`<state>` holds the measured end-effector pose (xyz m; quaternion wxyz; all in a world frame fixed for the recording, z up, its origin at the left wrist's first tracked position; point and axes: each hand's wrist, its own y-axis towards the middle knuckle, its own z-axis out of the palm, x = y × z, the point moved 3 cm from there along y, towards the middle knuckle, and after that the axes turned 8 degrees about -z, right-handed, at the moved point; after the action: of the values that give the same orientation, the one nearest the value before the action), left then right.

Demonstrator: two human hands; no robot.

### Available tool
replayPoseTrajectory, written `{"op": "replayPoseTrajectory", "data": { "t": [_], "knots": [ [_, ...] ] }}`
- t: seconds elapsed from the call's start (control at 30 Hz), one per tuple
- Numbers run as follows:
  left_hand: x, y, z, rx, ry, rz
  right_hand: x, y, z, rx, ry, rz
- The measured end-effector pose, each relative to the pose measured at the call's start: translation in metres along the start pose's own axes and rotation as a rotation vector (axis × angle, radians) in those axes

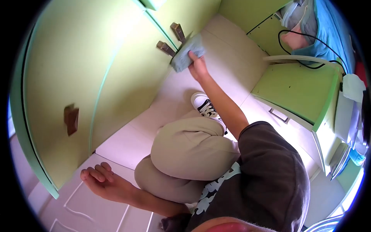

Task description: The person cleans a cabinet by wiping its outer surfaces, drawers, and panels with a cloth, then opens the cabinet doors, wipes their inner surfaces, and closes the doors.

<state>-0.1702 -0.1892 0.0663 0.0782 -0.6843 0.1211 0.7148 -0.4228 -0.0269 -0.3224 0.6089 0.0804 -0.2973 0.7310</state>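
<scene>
Grey cloth [185, 57] — clamped in the right hand [198, 67] — sits beside cabinet handles [166, 48] (brown); the left hand [99, 181] curls, unclenched.

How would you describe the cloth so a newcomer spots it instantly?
Start at the big pale-green cabinet and find the two brown handles paired at its door seam. Right beside them, the person's right hand holds a grey-blue cloth. Its grey-blue colour and soft, uneven surface set it apart from the hard brown handles.

Head-worn view, facing forward-down (tilted)
</scene>
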Motion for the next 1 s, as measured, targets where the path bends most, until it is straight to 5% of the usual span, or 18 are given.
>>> {"op": "replayPoseTrajectory", "data": {
  "t": [0.33,0.47,0.53,0.6,0.67,1.0],
  "knots": [
    [0.001,-0.001,-0.028,0.181,-0.104,0.011,0.013,-0.043,0.027,0.214,-0.472,0.103],
    [0.009,0.003,-0.038,0.137,-0.122,-0.034,0.022,-0.048,0.029,0.114,-0.544,-0.124],
    [0.007,0.002,-0.035,0.152,-0.094,-0.041,0.043,-0.047,0.039,0.194,-0.971,-0.371],
    [0.005,0.004,-0.036,0.177,-0.120,-0.039,0.051,-0.047,0.057,0.244,-1.023,-0.515],
    [0.004,0.003,-0.034,0.165,-0.105,-0.040,0.069,-0.055,0.086,0.402,-1.222,-0.903],
    [0.004,0.001,-0.035,0.256,-0.153,-0.044,0.141,-0.092,0.203,0.529,-1.221,-1.040]
  ]
}}
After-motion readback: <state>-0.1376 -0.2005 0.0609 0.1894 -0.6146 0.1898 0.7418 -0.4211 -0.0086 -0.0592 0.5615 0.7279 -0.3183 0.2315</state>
